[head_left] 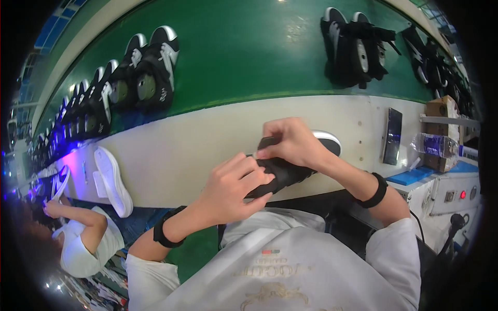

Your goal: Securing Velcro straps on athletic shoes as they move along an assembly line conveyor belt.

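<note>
A black shoe [285, 175] with a white toe edge lies on the white bench in front of me, its toe pointing right and away. My left hand [233, 181] is closed on the shoe's heel end, fingers curled over the collar. Above the shoe opening, my right hand [293, 142] pinches a dark flap [267, 142] between thumb and fingers. Whether that flap belongs to the shoe I cannot tell. A small pale spot shows by the right fingertips. Both hands cover much of the collar.
Pairs of black shoes [158, 67] stand on the green belt [254, 41] beyond the bench [171, 150]. At left lie white soles [113, 181], near a co-worker [88, 238]. A dark flat slab [392, 136], a carton [441, 109] and a blue pad [410, 175] sit at right.
</note>
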`<state>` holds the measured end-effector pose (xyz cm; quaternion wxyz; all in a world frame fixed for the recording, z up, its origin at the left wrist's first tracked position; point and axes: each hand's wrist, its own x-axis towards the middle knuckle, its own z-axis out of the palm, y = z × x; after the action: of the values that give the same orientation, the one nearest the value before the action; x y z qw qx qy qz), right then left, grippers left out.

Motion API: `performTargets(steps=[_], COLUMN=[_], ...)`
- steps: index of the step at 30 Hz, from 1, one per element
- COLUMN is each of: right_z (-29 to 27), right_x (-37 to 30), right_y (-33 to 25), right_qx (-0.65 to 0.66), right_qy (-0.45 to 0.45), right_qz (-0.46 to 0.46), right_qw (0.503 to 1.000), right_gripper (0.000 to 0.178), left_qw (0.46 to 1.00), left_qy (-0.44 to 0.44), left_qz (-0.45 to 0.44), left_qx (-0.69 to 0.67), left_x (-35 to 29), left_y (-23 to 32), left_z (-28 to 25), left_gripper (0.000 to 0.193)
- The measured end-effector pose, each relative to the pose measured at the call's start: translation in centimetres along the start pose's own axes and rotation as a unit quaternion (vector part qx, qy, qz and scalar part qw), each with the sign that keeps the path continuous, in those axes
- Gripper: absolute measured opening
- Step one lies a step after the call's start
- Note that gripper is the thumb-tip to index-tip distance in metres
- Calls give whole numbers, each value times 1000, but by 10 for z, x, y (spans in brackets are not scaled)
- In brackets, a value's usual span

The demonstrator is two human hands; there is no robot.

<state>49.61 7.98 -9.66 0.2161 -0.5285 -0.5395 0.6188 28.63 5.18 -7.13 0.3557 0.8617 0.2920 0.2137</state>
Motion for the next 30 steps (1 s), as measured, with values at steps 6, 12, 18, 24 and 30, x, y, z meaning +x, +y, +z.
performTargets(steps=[6,12,18,24,30], right_z=[16,7,-137,-172,-153], right_x=[28,68,29,61,0], right_y=[1,30,35,47,-2], right_qx=[-76,-172,-350,-245,-43], right_qy=[-46,131,521,461,334], right_qz=[-41,-176,-74,92,96], right_qw=[995,960,775,848,937], right_gripper=[30,14,49,63,48], left_qw=[999,991,924,864,963], left_qy=[26,89,298,399,233], left_qz=[-7,-43,-197,-112,-130], left_qx=[23,92,140,285,-41], left_x=[-5,-17,-7,112,122], left_y=[2,7,-17,-72,-39], left_z=[5,6,-17,-59,-6], left_gripper=[39,35,30,29,49])
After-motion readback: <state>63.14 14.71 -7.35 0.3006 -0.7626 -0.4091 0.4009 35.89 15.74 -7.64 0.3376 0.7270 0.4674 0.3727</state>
